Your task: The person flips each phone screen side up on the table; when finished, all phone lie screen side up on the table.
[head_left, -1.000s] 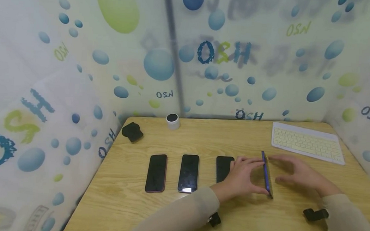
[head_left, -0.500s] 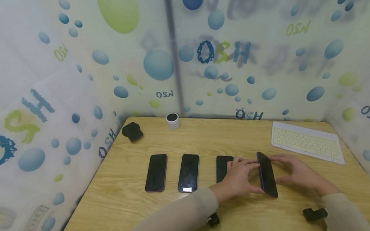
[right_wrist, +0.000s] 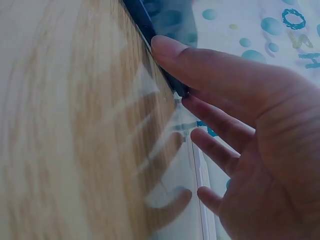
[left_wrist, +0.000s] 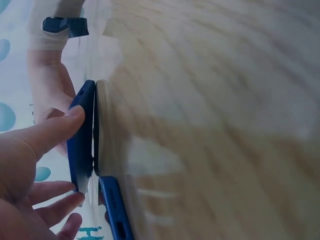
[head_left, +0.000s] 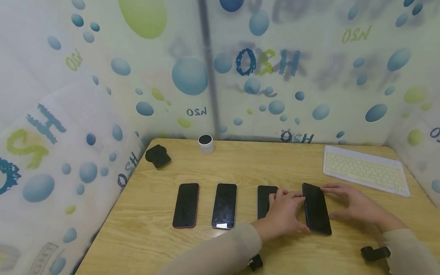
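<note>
A black-screened smartphone [head_left: 317, 209] with a blue edge lies screen up at the right end of a row, its left side slightly raised off the wooden table. My left hand [head_left: 284, 211] holds it along that left side; in the left wrist view the thumb [left_wrist: 57, 130] presses the blue edge and the fingers reach its far end. On the opposite side, my right hand [head_left: 359, 207] touches the phone's right edge with thumb and fingertips, its fingers loosely extended. A second smartphone [head_left: 266, 197] is partly hidden under my left hand.
Two more smartphones, one red-edged [head_left: 186, 205] and one with a glare spot [head_left: 224, 205], lie to the left. Behind them stand a black object [head_left: 158, 156] and a small white cylinder [head_left: 206, 144] with a dark top. A white keyboard [head_left: 366, 170] lies at the back right.
The phone has tipped from standing on its long edge to nearly flat, screen up, its left side coming down with my left hand. The right hand has stayed at its right edge.
</note>
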A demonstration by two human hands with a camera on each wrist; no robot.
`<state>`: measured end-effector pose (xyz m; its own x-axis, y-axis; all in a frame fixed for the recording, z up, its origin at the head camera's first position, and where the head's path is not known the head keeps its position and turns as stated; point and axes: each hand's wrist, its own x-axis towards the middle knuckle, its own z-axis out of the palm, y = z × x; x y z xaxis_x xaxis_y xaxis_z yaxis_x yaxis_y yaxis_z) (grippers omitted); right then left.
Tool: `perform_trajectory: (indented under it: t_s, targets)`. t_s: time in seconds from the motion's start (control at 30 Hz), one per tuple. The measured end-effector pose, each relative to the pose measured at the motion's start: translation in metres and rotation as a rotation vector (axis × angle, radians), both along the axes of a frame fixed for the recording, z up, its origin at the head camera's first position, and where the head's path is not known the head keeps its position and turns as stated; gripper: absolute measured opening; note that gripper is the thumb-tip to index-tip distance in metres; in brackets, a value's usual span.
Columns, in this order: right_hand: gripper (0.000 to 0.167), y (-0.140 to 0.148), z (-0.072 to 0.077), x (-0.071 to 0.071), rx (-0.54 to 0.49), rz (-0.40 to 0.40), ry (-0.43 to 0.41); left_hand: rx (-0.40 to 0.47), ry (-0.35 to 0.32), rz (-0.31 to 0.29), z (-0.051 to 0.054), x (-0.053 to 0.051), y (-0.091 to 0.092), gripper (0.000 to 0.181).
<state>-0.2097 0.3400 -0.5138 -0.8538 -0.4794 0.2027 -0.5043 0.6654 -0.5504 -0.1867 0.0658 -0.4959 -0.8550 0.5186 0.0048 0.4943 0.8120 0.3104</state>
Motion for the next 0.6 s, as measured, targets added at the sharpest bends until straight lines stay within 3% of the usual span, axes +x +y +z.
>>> perform_trajectory:
  t_s: [0.37, 0.6]
  targets:
    - [0.075, 0.002, -0.003, 0.000, 0.029, 0.004, -0.007, -0.079, -0.012, 0.014, -0.004, 0.000, 0.003, 0.080]
    - [0.067, 0.003, -0.002, 0.001, -0.020, 0.030, -0.001, -0.032, -0.039, -0.035, -0.001, -0.002, -0.009, 0.070]
